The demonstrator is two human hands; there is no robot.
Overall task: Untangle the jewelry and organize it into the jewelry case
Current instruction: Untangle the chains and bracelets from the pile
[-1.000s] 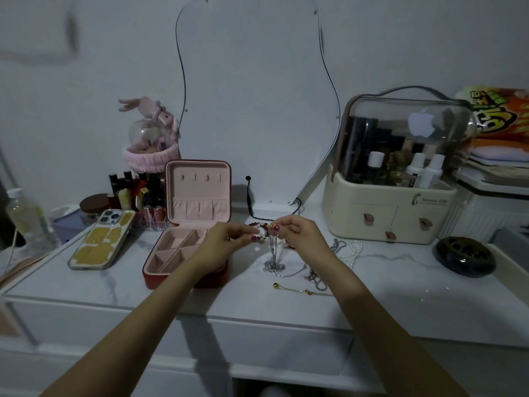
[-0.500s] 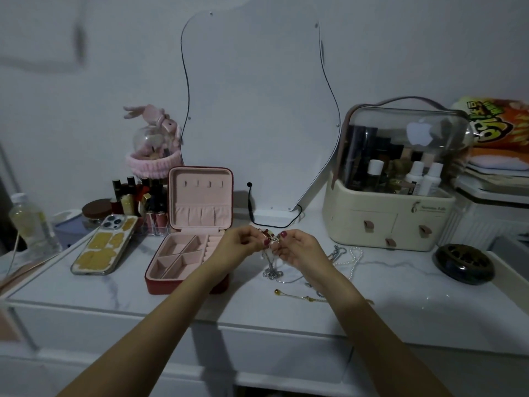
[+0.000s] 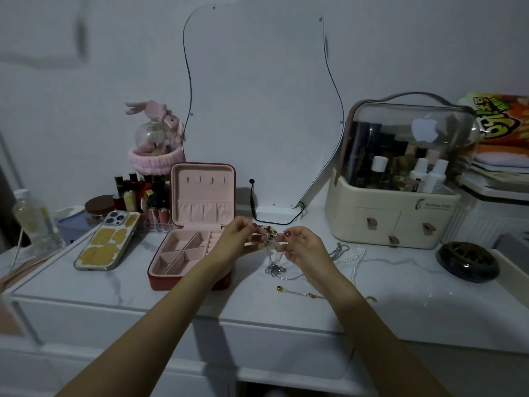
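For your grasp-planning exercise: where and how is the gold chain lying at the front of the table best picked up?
Pinch the gold chain at its round end bead, coming from above: it lies flat and thin on the table, and the bead is its only raised part.

The jewelry case (image 3: pixel 191 255) is dark red outside with pale pink lining. The phone case (image 3: pixel 106 244) shows yellow patches under clear plastic, and the tabletop (image 3: pixel 429 305) is white marble with faint grey veins. The cosmetics organizer (image 3: pixel 392 216) is cream with a clear lid.
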